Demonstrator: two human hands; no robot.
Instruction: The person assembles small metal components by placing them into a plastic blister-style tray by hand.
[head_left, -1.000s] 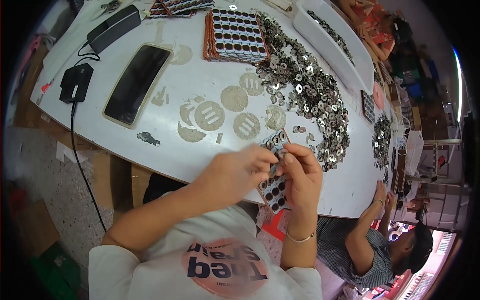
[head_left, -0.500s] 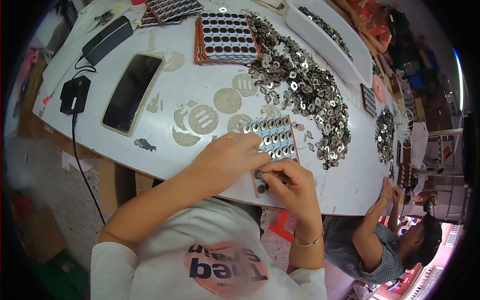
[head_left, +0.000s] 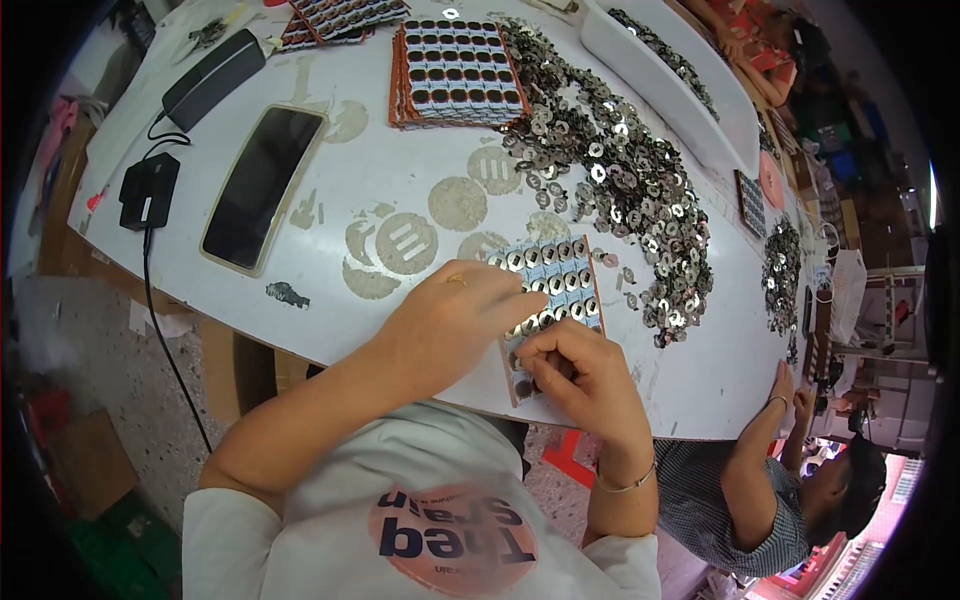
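Note:
A thin orange-edged panel (head_left: 556, 262) lies near the front edge of the table, with rows of shiny round metal pieces on it. My left hand (head_left: 445, 318) reaches over its left side, fingers bent together; what they hold, if anything, is hidden. At the lower part of the panel, my right hand (head_left: 588, 378) is closed in a pinch, thumb and index finger close to the left hand's fingertips. Whatever is between these fingers is too small to make out. Both hands cover much of the panel's middle and lower rows.
A large heap of small metal washers (head_left: 640, 195) spreads right of the panel, beside a white bin (head_left: 735, 135). Behind stands a stack of similar panels (head_left: 458, 75). A phone (head_left: 262, 185) and a black box (head_left: 213, 80) with cables lie left. A co-worker (head_left: 745, 495) sits at right.
The panel and heap sit slightly further right and lower in the picture. My right hand has shifted a little with the panel, still pinched; my left hand stays nearly in place.

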